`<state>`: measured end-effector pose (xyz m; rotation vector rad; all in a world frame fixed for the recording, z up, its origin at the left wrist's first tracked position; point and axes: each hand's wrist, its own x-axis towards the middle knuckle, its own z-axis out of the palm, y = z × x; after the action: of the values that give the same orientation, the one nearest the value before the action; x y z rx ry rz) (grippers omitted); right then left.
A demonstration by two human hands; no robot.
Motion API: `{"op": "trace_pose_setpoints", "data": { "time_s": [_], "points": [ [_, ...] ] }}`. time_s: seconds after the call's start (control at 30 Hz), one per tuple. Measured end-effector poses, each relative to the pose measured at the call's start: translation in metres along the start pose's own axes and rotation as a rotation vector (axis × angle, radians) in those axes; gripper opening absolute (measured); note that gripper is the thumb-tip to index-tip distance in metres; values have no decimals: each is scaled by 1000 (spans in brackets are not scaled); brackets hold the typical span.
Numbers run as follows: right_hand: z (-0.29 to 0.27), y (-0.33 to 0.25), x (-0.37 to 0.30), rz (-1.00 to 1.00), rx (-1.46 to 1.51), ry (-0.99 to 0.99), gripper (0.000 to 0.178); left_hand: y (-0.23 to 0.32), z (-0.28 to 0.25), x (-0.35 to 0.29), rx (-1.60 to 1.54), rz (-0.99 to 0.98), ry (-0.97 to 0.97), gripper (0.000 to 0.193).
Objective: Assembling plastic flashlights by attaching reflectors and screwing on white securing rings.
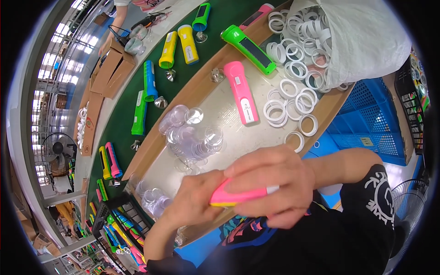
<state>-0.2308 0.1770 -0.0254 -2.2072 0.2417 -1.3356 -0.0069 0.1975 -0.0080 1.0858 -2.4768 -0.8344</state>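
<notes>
Close to my body, a pink and yellow flashlight [238, 197] lies crosswise between my two hands. Its left end is gripped by my left hand [195, 195], fingers curled around it. My right hand [282, 183] wraps over the right end, where a small white edge shows between the fingers; most of that end is hidden. Just beyond, clear round lenses [192, 142] are piled on the work surface. Past them lie a pink flashlight [240, 94] and a green one [250, 48]. Loose white rings [276, 113] are scattered to the right of the pink flashlight.
A white sack [366, 41] spills rings at the far right, above a blue crate [371, 121]. Beyond the cardboard rim, a green belt [123, 133] carries several flashlights with small reflectors. A black basket [123, 220] of flashlights stands at left. Another person's arm [120, 18] appears at the back.
</notes>
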Motion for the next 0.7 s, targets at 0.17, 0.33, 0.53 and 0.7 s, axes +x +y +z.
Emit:
{"op": "trace_pose_setpoints", "data": {
  "time_s": [0.17,0.33,0.53,0.7],
  "points": [
    [27,62,-9,1600,1012,553,30,-13,17,21,939,-52,158,37],
    [7,42,-19,523,74,105,41,-10,4,2,137,-166,85,55],
    [21,79,-15,1254,718,532,37,-19,24,38,745,-198,130,30],
    [0,69,-4,1172,804,465,41,-25,33,28,412,-238,304,47]
  ]
}}
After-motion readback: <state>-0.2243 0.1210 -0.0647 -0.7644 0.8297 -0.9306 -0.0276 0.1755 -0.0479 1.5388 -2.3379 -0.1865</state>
